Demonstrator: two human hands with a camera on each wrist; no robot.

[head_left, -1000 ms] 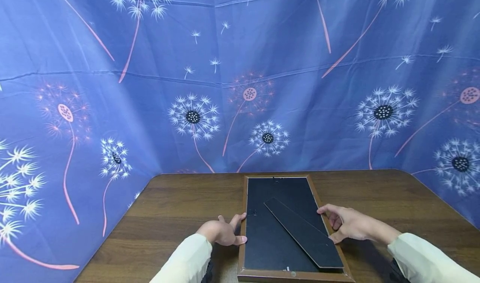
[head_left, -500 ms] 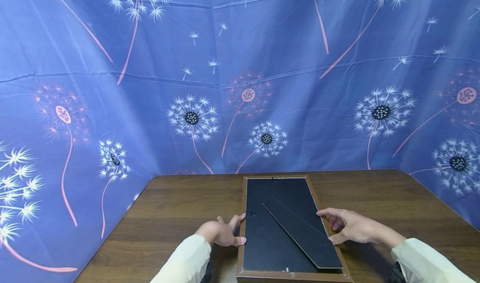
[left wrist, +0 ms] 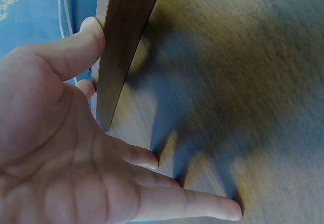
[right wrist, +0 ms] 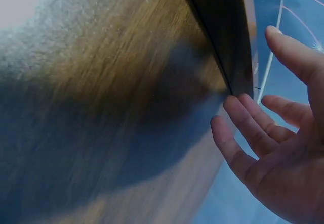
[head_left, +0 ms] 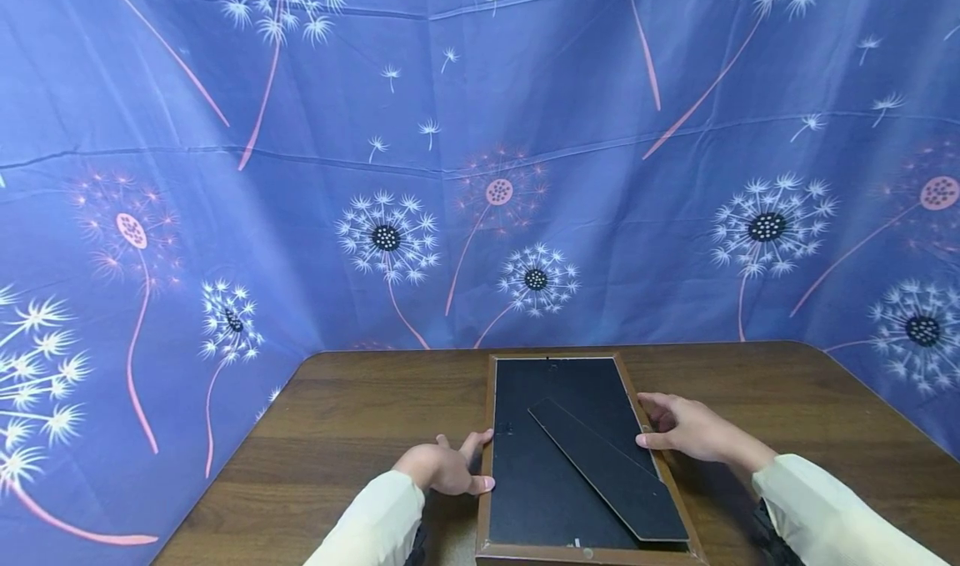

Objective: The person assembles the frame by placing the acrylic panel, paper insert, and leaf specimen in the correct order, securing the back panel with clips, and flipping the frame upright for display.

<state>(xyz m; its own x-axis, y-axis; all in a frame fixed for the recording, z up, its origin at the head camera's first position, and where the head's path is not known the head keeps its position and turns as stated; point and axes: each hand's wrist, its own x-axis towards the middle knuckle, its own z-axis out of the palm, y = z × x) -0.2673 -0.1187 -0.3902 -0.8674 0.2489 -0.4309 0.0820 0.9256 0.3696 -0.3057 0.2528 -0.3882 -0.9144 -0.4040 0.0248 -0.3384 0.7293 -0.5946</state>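
Observation:
A brown picture frame (head_left: 525, 551) lies face down, its black backing board (head_left: 525, 491) upward and the slanted easel stand (head_left: 607, 474) on that board. My left hand (head_left: 444, 464) is at the left side of the frame. In the left wrist view its thumb (left wrist: 83, 49) touches the frame's edge, with another fingertip just below; the remaining fingers spread straight over the tabletop. At the right side, my right hand (head_left: 697, 431) has its thumb over the rim. The right wrist view shows its fingers (right wrist: 248, 120) loosely bent close to the frame's side, gripping nothing.
The wooden table (head_left: 375, 399) has rounded far corners. A blue cloth (head_left: 637, 241) with dandelion prints hangs behind it and along both sides. Small metal fittings show near the frame's top and left edges.
My right hand has slid away from me along the frame's right side, off the stand's corner. The left hand and the frame stay where they were.

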